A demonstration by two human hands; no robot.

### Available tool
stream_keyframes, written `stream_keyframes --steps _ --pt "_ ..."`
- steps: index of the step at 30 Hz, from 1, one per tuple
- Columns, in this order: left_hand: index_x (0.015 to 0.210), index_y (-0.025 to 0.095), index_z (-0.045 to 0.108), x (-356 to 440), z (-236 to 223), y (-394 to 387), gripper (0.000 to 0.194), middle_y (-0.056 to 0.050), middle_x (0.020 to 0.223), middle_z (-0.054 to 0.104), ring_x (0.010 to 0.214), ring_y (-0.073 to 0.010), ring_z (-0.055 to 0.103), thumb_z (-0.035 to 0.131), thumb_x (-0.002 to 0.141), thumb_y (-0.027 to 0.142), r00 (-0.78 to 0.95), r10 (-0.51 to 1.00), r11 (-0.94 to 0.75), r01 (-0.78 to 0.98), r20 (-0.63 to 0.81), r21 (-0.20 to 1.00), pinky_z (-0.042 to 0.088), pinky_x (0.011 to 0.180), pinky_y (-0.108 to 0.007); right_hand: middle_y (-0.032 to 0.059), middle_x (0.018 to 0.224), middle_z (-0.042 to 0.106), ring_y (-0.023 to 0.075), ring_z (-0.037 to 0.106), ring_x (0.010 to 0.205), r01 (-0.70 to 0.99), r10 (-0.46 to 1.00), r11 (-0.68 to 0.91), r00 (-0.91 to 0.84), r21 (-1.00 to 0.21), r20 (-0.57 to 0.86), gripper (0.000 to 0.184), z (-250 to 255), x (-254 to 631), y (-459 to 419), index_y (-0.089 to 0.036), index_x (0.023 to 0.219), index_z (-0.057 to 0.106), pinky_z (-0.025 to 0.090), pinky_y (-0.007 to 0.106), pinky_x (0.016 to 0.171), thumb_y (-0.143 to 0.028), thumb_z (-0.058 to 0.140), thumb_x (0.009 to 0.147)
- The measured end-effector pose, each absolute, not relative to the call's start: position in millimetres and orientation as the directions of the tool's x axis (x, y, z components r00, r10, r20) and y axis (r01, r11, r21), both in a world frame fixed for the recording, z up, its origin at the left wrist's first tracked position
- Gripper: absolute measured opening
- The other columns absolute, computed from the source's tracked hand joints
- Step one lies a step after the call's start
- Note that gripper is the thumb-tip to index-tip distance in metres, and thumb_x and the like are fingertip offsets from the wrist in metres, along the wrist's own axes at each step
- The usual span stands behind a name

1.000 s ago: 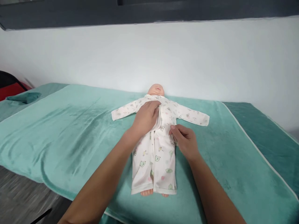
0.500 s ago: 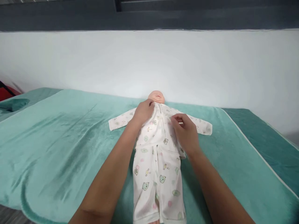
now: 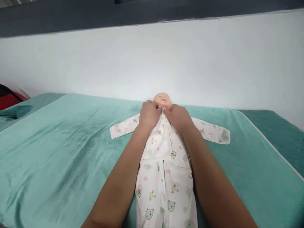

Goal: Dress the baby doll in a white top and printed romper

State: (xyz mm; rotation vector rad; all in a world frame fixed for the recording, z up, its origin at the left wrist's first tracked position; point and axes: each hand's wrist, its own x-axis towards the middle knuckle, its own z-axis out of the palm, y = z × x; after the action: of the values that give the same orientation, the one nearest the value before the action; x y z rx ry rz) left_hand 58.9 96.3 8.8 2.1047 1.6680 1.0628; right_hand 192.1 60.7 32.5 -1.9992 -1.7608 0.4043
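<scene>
A baby doll (image 3: 163, 97) lies on its back, its head toward the wall. It wears a white printed baby top (image 3: 163, 145) with both sleeves stretched out sideways, and matching printed pants (image 3: 166, 196). My left hand (image 3: 149, 114) pinches the top's collar on the left of the neck opening. On the other side of the neck, my right hand (image 3: 178, 115) grips the opposite collar edge, its fingers closed. The two hands almost meet just below the doll's chin. My forearms hide parts of the sleeves and the sides of the top.
A teal plush blanket (image 3: 59, 152) covers the surface under the doll, with a darker teal strip (image 3: 280, 133) at the right. Behind stands a white wall (image 3: 95, 66) below a dark ledge (image 3: 78, 14). A red and black item (image 3: 9, 99) sits at the far left.
My right hand has moved up and left from the chest to the collar. My left hand stays at the collar. The view has shifted and tilted slightly.
</scene>
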Motion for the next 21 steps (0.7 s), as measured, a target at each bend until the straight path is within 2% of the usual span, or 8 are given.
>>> stream_keyframes --steps 4,7,10,13,15,17,21 --pt "0.079 0.02 0.07 59.7 12.8 88.1 0.013 -0.007 0.092 0.07 0.09 -0.0212 0.06 0.059 0.086 0.022 0.058 0.918 -0.327 0.668 0.392 0.669 0.046 0.083 -0.034 0.0091 0.073 0.065 0.0214 0.055 0.07 0.8 0.992 -0.035 0.101 -0.599 0.077 0.024 28.9 197.3 61.2 -0.022 0.067 0.053 0.034 0.033 0.062 -0.036 0.051 0.086" --pt "0.076 0.019 0.069 58.7 15.7 83.2 0.013 -0.004 0.088 0.071 0.082 -0.0181 0.061 0.06 0.086 0.023 0.053 0.919 -0.347 0.576 0.39 0.74 0.045 0.078 -0.032 0.0004 0.055 0.049 0.0139 0.041 0.056 0.663 0.992 0.006 0.093 -0.748 0.09 0.03 25.8 204.1 62.7 -0.023 0.055 0.042 0.029 0.03 0.055 -0.03 0.056 0.08" --pt "0.077 0.019 0.069 56.7 16.1 81.9 0.014 -0.002 0.082 0.071 0.076 -0.0157 0.06 0.061 0.086 0.026 0.04 0.934 -0.333 0.46 0.356 0.823 0.044 0.073 -0.029 -0.0034 0.054 0.042 0.0106 0.035 0.053 0.424 0.988 0.022 0.129 -0.905 0.084 0.027 23.2 208.2 65.3 -0.022 0.054 0.043 0.027 0.028 0.051 -0.028 0.06 0.074" --pt "0.078 0.019 0.07 55.2 15.2 82.3 0.016 0.0 0.074 0.068 0.069 -0.0139 0.057 0.061 0.086 0.029 0.031 0.947 -0.306 0.399 0.321 0.864 0.042 0.068 -0.028 -0.0028 0.058 0.051 0.0105 0.042 0.055 0.158 0.98 0.098 0.157 -0.983 0.123 0.015 22.0 205.1 67.7 -0.02 0.059 0.053 0.034 0.026 0.054 -0.025 0.059 0.073" --pt "0.078 0.018 0.07 55.0 15.0 82.5 0.016 -0.001 0.075 0.069 0.07 -0.0139 0.058 0.062 0.086 0.029 0.03 0.948 -0.302 0.388 0.315 0.871 0.043 0.069 -0.028 -0.0023 0.06 0.054 0.0109 0.046 0.058 0.155 0.963 0.158 0.195 -0.975 0.187 0.014 21.0 200.7 68.8 -0.019 0.059 0.056 0.037 0.025 0.057 -0.024 0.058 0.073" --pt "0.078 0.019 0.071 55.3 15.5 82.3 0.016 -0.002 0.08 0.072 0.074 -0.0146 0.061 0.063 0.085 0.03 0.028 0.95 -0.297 0.385 0.311 0.874 0.044 0.072 -0.028 -0.0024 0.06 0.056 0.0116 0.048 0.061 0.242 0.949 0.168 0.222 -0.956 0.223 0.016 19.1 197.3 69.8 -0.019 0.058 0.057 0.039 0.025 0.061 -0.024 0.058 0.073" --pt "0.078 0.019 0.071 55.9 17.7 81.0 0.015 -0.004 0.086 0.074 0.078 -0.0166 0.064 0.063 0.084 0.03 0.043 0.961 -0.267 0.407 0.274 0.874 0.045 0.074 -0.03 -0.0011 0.065 0.062 0.014 0.054 0.067 0.315 0.948 0.135 0.235 -0.94 0.215 0.014 14.8 197.0 71.4 -0.018 0.064 0.064 0.042 0.027 0.066 -0.028 0.06 0.074"
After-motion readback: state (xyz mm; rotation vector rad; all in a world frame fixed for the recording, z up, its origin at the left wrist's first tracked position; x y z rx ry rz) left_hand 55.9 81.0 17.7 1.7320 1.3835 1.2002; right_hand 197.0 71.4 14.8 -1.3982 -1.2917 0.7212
